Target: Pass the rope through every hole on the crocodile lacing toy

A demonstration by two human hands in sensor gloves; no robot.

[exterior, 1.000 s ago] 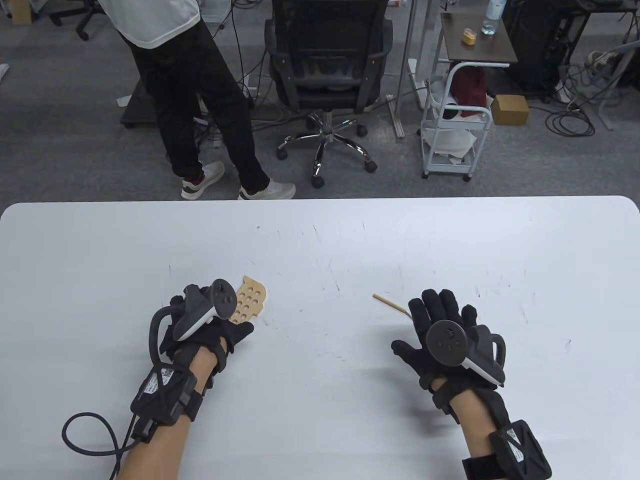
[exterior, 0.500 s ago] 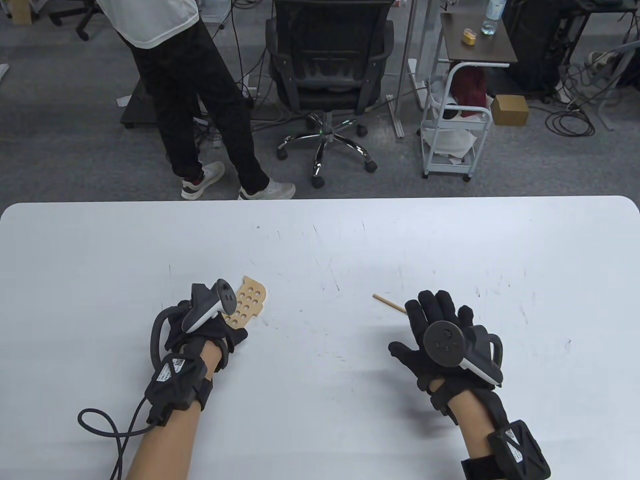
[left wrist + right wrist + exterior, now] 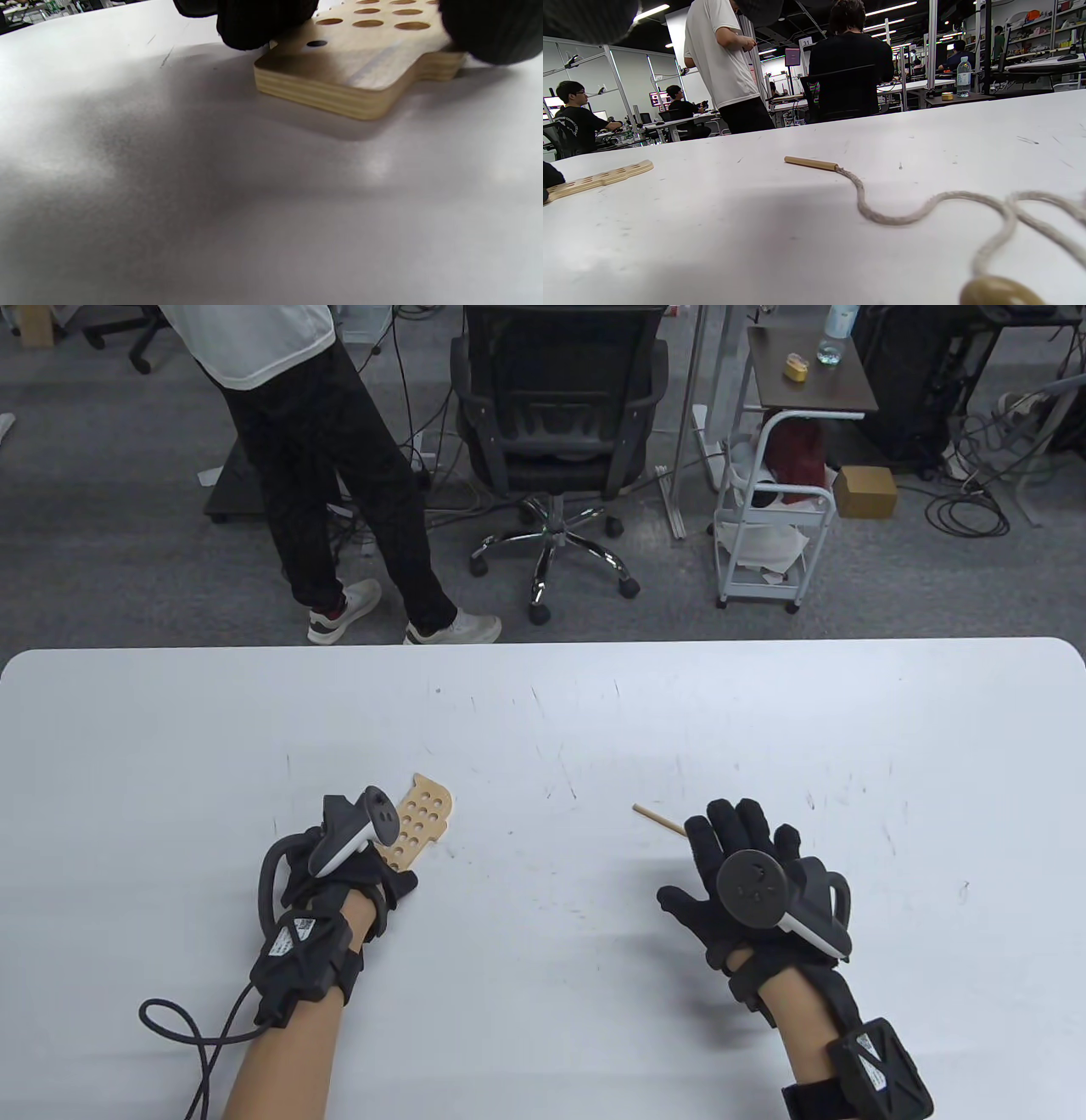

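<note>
Fingers [image 3: 263,25] atop crocodile board [image 3: 422,819], long axis diagonal, far-right.

open-plan lab office | rows of desks [image 3: 916,87] with monitors [image 3: 792,56] | seated workers | shelving [image 3: 1039,25] | swivel chair [image 3: 556,432] | floor cables [image 3: 967,509]

On the tabletop [image 3: 543,704], the toy [image 3: 420,821] lies left under the left hand [image 3: 356,869]; the rope [image 3: 925,203] lies right, under the right hand [image 3: 747,882].
</note>
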